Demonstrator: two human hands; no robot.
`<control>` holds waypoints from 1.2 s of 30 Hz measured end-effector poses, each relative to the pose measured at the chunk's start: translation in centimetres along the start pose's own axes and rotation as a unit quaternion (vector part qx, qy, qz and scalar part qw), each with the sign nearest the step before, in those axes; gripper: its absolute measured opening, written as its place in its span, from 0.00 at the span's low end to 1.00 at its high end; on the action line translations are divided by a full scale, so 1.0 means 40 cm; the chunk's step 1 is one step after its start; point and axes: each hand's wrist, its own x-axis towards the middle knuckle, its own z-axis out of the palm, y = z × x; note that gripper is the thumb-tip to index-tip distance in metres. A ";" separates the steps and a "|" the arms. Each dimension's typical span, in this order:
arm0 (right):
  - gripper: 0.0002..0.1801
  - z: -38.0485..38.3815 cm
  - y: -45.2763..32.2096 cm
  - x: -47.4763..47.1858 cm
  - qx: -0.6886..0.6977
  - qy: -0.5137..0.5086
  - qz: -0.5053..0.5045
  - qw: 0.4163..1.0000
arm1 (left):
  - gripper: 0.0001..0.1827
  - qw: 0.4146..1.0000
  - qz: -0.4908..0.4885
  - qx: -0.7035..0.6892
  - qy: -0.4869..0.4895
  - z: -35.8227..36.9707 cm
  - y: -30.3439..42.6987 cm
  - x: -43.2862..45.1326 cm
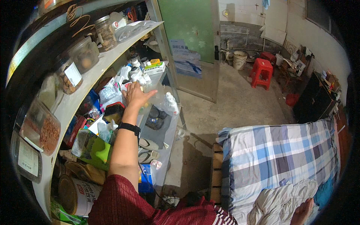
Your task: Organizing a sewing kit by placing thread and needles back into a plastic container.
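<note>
My left hand, with a black band at the wrist, reaches onto a cluttered shelf, palm down and thumb spread to the right. Its fingers lie over a group of small white plastic bottles; the fingertips are partly hidden. Clear plastic, a bag or container, is beside and below the thumb, and whether I grip it is unclear. To the right, a white bottle stands at the shelf edge. At the lower right rim, my right hand is partly cut off, close to crumpled white cloth.
Jars and food containers line the upper shelf board. A green box and a large tin are below it. Sandals rest on a lower shelf. Beyond are a green door, a red stool and a plaid-covered bed.
</note>
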 end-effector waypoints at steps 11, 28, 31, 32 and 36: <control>0.10 0.014 0.008 -0.015 0.042 0.017 0.034 0.998 | 0.36 0.971 0.185 0.088 0.125 0.046 0.059 -0.104; 0.12 0.072 0.000 -0.099 0.014 0.073 0.031 0.997 | 0.21 0.894 -0.019 -0.162 0.417 0.049 0.035 -0.062; 0.12 0.089 -0.006 -0.121 0.016 0.086 0.030 0.996 | 0.19 0.871 -0.050 -0.229 0.431 0.046 0.031 -0.050; 0.12 0.094 -0.007 -0.127 0.017 0.090 0.030 0.995 | 0.18 0.856 -0.058 -0.284 0.428 0.045 0.027 -0.043; 0.13 0.153 -0.018 -0.145 0.005 0.089 0.029 0.996 | 0.16 0.808 -0.102 -0.211 0.540 0.054 -0.006 -0.015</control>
